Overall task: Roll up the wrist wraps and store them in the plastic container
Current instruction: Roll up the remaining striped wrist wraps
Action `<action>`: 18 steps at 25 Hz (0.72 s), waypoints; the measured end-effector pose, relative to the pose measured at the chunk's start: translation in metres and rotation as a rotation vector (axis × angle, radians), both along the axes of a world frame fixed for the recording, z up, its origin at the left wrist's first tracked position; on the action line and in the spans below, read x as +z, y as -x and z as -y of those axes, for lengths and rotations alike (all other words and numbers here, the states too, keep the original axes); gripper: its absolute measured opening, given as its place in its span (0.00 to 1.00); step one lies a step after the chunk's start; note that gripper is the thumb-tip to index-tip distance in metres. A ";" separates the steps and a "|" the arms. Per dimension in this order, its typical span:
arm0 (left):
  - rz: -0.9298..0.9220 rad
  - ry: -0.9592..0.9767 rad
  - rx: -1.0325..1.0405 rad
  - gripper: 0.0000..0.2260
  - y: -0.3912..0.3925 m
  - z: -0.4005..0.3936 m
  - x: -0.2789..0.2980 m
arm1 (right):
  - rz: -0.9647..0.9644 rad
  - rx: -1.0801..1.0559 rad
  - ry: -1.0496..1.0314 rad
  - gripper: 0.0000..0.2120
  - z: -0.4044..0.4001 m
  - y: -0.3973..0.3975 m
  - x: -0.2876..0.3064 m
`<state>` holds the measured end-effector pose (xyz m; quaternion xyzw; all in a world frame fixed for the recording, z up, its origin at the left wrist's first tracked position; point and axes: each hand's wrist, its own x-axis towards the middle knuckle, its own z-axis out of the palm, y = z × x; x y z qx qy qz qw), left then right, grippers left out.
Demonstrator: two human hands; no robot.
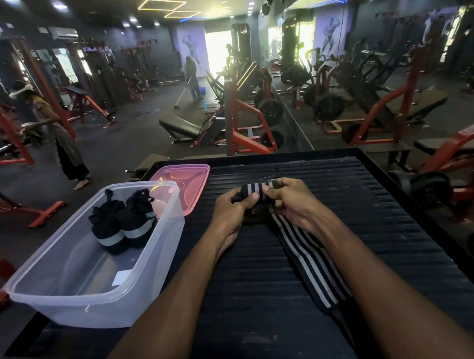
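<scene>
Both hands work one wrap (pixel 305 247) over the black ribbed tabletop (pixel 373 226). The left hand (pixel 233 210) is clenched around the rolled end, thumb laid over the stripes; the right hand (pixel 290 200) grips the same roll from the other side, fingers curled over its top. The roll (pixel 255 192) sits between the two hands, held just above the tabletop or resting on it — which one cannot be told.

From the roll, the loose tail runs back toward the person and slightly to the right, passing under the right forearm and lying flat on the tabletop. Its long axis points almost straight at the body, so the roll's own axis lies crosswise, left to right, with a hand on each end. By the look of it, rolling toward the body would take up the tail; much of it is not yet wound.

The clear container (pixel 41 288) stands on the tabletop's left edge, well to the left of the hands, with two rolled wraps (pixel 122 225) already in its far end. The left hand is the nearer one to it. A pink lid (pixel 193 179) lies just behind the container.
</scene>
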<state>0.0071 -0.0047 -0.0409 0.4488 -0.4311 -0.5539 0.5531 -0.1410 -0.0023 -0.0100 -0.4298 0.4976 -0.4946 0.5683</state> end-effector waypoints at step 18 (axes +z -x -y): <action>-0.267 -0.073 -0.028 0.18 -0.002 -0.006 0.016 | 0.102 0.027 0.029 0.09 -0.005 -0.003 0.001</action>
